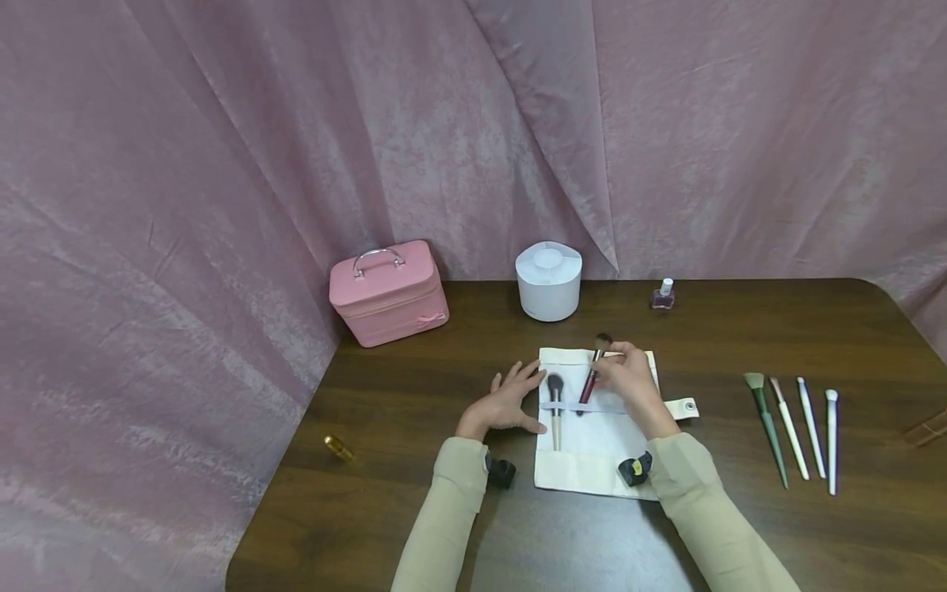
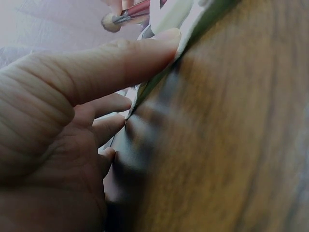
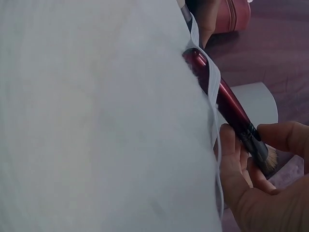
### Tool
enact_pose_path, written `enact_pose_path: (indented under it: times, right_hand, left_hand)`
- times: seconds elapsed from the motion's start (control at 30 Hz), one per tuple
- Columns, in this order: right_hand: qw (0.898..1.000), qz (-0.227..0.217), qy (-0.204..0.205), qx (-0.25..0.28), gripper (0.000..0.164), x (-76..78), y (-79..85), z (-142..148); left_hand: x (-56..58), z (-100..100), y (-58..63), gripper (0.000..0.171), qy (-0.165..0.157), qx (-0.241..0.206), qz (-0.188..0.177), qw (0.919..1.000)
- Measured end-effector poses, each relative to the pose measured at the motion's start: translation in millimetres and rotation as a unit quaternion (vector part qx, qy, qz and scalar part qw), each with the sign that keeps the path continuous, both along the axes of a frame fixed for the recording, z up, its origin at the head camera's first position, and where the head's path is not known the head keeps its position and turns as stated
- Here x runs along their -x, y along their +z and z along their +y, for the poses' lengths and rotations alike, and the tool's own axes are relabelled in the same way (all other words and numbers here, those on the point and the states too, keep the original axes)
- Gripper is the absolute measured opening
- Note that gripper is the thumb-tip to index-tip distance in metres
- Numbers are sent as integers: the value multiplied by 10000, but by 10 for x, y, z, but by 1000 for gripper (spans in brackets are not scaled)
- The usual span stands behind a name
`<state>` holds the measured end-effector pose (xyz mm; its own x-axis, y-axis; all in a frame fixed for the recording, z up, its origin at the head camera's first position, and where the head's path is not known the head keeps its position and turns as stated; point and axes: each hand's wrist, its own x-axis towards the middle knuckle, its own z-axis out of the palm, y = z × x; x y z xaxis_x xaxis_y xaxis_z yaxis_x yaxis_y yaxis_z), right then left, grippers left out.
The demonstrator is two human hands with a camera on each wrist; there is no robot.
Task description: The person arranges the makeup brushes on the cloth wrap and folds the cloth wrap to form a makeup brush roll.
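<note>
A white fabric brush roll (image 1: 592, 469) lies unfolded on the table, a pale elastic band across it. Under the band at its left sits a makeup brush (image 1: 556, 411) with a dark head and light handle. My right hand (image 1: 632, 382) pinches a red-handled makeup brush (image 3: 234, 106) near its ferrule; the handle's end passes beneath the elastic band (image 3: 212, 82), bristles pointing away from me. My left hand (image 1: 506, 403) rests at the roll's left edge with fingers spread, its thumb (image 2: 145, 60) touching the fabric border.
Right of the roll lie a green brush (image 1: 767, 427) and several pale-handled brushes (image 1: 790, 427). A pink case (image 1: 388, 296), a white round container (image 1: 548, 284) and a nail polish bottle (image 1: 663, 296) stand at the back. A small gold tube (image 1: 339, 448) lies left.
</note>
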<state>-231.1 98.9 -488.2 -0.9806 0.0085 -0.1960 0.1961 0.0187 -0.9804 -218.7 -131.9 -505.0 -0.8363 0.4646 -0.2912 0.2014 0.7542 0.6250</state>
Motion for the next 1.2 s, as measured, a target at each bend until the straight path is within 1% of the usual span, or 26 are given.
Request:
enact_pose_path:
  times: [0.1,0.33,0.4,0.6,0.77,0.97,1.2]
  right_hand:
    - [9999,-30,97,-45,43,5,-15,-24]
    - [9978,31,428,-504,33,21,-38,-45]
    - [9971,36,521,-545,32,15,-40,-48]
    - [9970,-91,550,-528,25,-11,-16,-86]
    - [9952,-267,565,-754,21,-31,-5,-105]
    - [9923,-416,589,-1010,25,-33,-13,-106]
    - [9907,-434,697,-1085,23,-46,-4,-102]
  left_hand:
    - [-2,-1,3,97,1,4,-1,10000]
    - [2,-3,17,97,-67,-77,83,9999]
    - [0,-3,22,97,-86,-101,105,9999]
    - [-18,1,31,98,-74,-123,140,9998]
    - [-28,-2,8,99,-63,-132,166,9998]
    - [-14,-3,-17,98,-79,-123,179,9997]
    - [-9,0,-19,98,-67,-84,182,9998]
